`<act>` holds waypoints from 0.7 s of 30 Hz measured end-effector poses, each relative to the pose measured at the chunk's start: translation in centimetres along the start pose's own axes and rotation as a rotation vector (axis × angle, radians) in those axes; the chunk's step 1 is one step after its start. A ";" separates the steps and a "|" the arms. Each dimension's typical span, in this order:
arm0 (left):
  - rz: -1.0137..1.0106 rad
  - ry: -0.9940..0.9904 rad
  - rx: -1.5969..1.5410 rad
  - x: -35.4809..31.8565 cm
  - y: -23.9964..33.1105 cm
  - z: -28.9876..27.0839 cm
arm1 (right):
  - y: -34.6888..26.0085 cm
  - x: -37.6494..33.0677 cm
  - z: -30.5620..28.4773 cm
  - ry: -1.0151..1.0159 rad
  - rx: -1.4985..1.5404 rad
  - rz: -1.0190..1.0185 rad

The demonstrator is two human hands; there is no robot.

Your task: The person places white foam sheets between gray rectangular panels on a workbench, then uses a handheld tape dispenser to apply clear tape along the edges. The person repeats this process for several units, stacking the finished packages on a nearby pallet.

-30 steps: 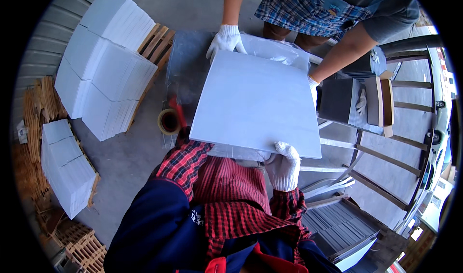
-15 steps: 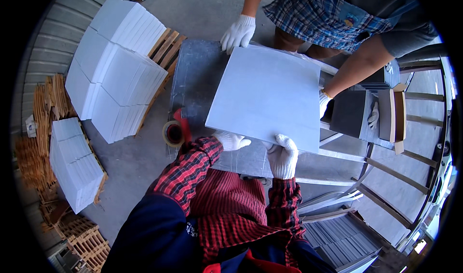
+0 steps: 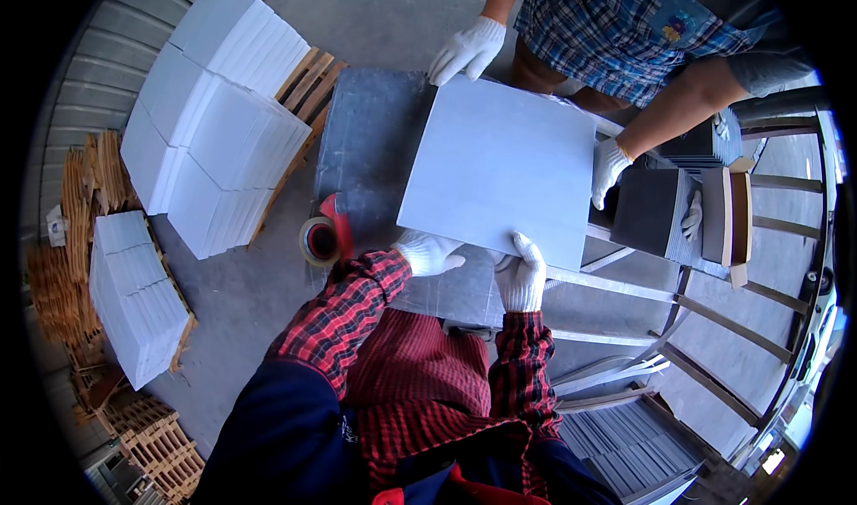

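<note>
A large square tile (image 3: 500, 175), pale grey and flat, is over the grey worktable (image 3: 366, 148). My left hand (image 3: 428, 252), in a white knit glove, is at the tile's near left corner, its fingertips partly hidden under the edge. My right hand (image 3: 521, 275), gloved alike, grips the near edge with the thumb on top and the fingers beneath. Across from me, a co-worker's gloved hand (image 3: 468, 51) touches the far left corner. The co-worker's other gloved hand (image 3: 610, 170) is at the right edge.
A tape roll (image 3: 320, 241) with a red dispenser lies left of my left hand. White stacks (image 3: 214, 121) stand on pallets at left. Dark tiles (image 3: 652, 210) and an open carton (image 3: 739, 219) rest on a metal frame (image 3: 732, 326) at right, above a grey stack (image 3: 634, 442).
The tile has shifted slightly right and away from me, with my right hand still on its edge. The co-worker's hand at the far left corner has moved right, showing more of its fingers.
</note>
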State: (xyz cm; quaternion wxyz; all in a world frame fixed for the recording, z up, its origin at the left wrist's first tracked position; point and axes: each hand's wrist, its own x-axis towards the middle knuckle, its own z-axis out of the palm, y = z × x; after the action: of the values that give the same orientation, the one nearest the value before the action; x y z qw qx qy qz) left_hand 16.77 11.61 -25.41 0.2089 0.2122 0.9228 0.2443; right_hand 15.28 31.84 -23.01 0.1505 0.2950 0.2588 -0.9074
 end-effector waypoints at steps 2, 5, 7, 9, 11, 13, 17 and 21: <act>0.116 0.048 0.000 -1.1 0.7 0.1 | 0.1 -0.7 1.1 0.123 -0.087 -0.023; 0.396 0.048 0.040 -6.0 3.2 0.2 | -3.9 -1.1 -3.4 -0.005 -0.824 0.370; 0.168 -0.190 -0.301 -9.5 5.8 -2.9 | -8.0 -3.6 -1.4 -0.086 -1.120 0.343; -0.108 0.034 -0.248 -11.5 5.5 -4.2 | -11.7 -5.7 0.8 -0.057 -1.224 0.317; -0.460 0.018 -0.121 -11.0 3.6 -5.7 | -12.5 -5.3 -1.0 0.147 -1.180 -0.072; -0.588 0.040 -0.026 -9.6 1.8 -6.2 | -12.2 -2.0 -6.2 0.237 -1.183 -0.276; -0.628 -0.001 0.033 -3.3 -0.4 -6.2 | -9.4 5.2 -12.5 0.390 -1.229 -0.440; -0.710 -0.019 0.003 -0.3 -2.6 -3.7 | -6.6 5.3 -8.6 0.244 -1.008 -0.371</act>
State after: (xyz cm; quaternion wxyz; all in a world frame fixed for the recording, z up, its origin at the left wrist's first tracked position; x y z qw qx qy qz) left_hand 14.44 8.10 -23.75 0.2890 -0.1192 0.9374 0.1534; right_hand 12.27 41.38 -29.70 0.0794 0.2387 0.7244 -0.6418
